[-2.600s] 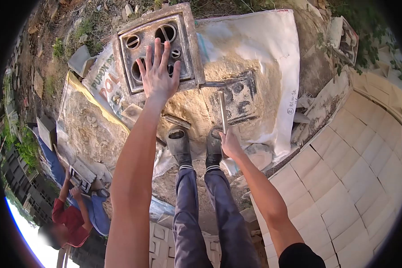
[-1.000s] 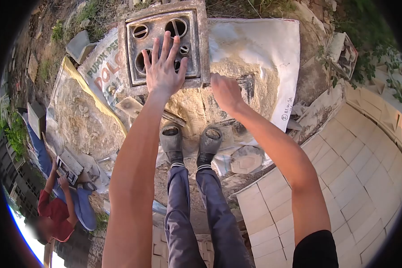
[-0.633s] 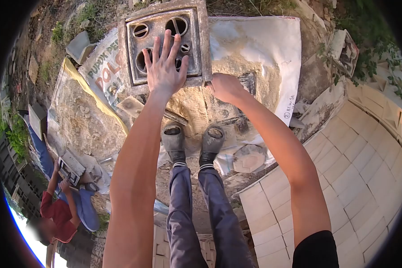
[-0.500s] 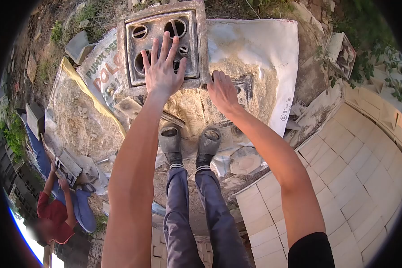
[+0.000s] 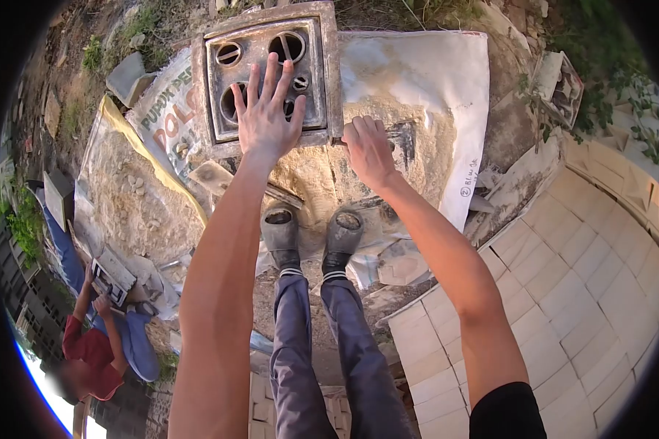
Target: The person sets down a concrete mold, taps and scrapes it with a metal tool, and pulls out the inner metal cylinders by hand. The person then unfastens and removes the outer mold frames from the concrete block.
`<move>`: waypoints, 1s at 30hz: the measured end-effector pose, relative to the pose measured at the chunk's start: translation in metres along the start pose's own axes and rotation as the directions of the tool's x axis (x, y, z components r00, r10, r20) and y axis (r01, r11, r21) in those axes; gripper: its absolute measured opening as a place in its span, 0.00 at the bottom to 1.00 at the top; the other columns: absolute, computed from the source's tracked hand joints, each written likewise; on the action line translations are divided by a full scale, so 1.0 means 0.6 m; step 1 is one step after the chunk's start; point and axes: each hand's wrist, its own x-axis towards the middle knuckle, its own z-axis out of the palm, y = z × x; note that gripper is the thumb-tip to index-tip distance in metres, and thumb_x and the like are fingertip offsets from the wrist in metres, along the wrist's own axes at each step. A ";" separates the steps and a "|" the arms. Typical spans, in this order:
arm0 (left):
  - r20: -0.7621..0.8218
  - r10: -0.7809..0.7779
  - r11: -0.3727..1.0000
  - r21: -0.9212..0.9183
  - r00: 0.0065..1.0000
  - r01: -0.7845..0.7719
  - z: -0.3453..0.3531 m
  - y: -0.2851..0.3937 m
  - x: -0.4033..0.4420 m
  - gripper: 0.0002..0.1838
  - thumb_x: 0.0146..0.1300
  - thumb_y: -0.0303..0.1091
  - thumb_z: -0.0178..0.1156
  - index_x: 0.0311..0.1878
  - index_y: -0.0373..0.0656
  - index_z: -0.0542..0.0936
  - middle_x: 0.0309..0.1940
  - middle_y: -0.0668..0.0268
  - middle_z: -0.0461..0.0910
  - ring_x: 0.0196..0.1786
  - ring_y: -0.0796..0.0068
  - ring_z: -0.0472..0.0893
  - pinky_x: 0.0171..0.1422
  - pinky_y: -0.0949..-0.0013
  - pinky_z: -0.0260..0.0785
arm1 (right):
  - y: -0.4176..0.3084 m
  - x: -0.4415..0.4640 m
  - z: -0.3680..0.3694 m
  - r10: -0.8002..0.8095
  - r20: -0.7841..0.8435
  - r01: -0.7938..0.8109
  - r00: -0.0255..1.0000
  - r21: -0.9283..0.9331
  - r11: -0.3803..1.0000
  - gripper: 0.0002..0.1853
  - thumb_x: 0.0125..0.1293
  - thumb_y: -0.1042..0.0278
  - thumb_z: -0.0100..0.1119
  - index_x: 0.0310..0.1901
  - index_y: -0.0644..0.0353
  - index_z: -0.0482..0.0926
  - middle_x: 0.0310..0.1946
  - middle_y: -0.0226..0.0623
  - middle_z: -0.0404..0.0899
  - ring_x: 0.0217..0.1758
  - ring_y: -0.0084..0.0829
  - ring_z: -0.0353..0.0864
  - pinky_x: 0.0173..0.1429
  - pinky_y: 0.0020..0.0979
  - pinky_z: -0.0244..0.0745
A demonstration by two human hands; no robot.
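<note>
A square, worn metal mould (image 5: 253, 44) with round openings lies at the top middle, on spread sacking. My left hand (image 5: 269, 128) rests on its face, fingers spread and pointing away from me, partly covering the openings. Just right of the mould's near right corner is my right hand (image 5: 368, 152), fingers curled closed. A small dark piece shows between that corner and the fingers; what they grip is mostly hidden. Under the right hand, pale powder (image 5: 425, 146) with a dark patch covers the white sack (image 5: 465, 88). A flat wooden strip (image 5: 284, 195) lies near my feet.
Stacked pale blocks (image 5: 564, 271) fill the lower right. Another mould-like piece (image 5: 560, 88) lies at the upper right by plants. At the lower left a person in a red shirt (image 5: 95, 358) handles a similar frame (image 5: 110, 282). A second powder-covered sack (image 5: 135, 194) is left of my feet.
My right hand has shifted slightly right and down from the mould's corner, its fingers still curled. The left hand and the mould stay in place. The other person's hands moved slightly.
</note>
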 end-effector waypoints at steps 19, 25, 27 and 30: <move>0.012 0.016 0.998 0.059 1.000 -0.016 0.007 -0.003 -0.002 0.34 0.71 0.56 0.40 0.78 0.65 0.47 0.79 0.74 0.42 0.80 0.65 0.43 0.81 0.47 0.29 | 0.073 -0.024 -0.020 0.336 0.650 -0.669 0.682 0.739 -0.074 0.17 0.67 0.66 0.61 0.50 0.72 0.75 0.35 0.41 0.83 0.33 0.28 0.81 0.39 0.28 0.76; 0.007 0.023 0.998 0.056 1.000 -0.023 0.008 -0.003 -0.004 0.34 0.71 0.56 0.41 0.78 0.64 0.47 0.79 0.74 0.43 0.80 0.65 0.44 0.81 0.46 0.30 | 0.051 -0.036 -0.020 0.402 0.412 -0.566 0.818 0.702 0.432 0.10 0.66 0.70 0.60 0.45 0.65 0.77 0.32 0.36 0.84 0.34 0.25 0.81 0.42 0.29 0.71; -0.006 0.028 0.998 0.057 1.000 -0.027 0.008 -0.002 -0.002 0.34 0.71 0.56 0.42 0.78 0.64 0.48 0.79 0.74 0.44 0.80 0.64 0.45 0.81 0.46 0.31 | 0.053 -0.054 -0.019 0.512 0.382 -0.567 0.769 0.778 0.271 0.13 0.67 0.65 0.60 0.47 0.65 0.77 0.35 0.38 0.84 0.37 0.26 0.81 0.44 0.29 0.72; -0.011 0.028 0.998 0.052 1.000 -0.027 0.011 -0.003 -0.003 0.34 0.71 0.56 0.42 0.77 0.64 0.49 0.79 0.74 0.44 0.80 0.64 0.45 0.81 0.46 0.31 | 0.110 -0.133 0.048 0.798 0.302 -0.696 0.521 0.692 0.193 0.24 0.69 0.53 0.56 0.57 0.65 0.72 0.45 0.45 0.82 0.50 0.36 0.81 0.52 0.35 0.73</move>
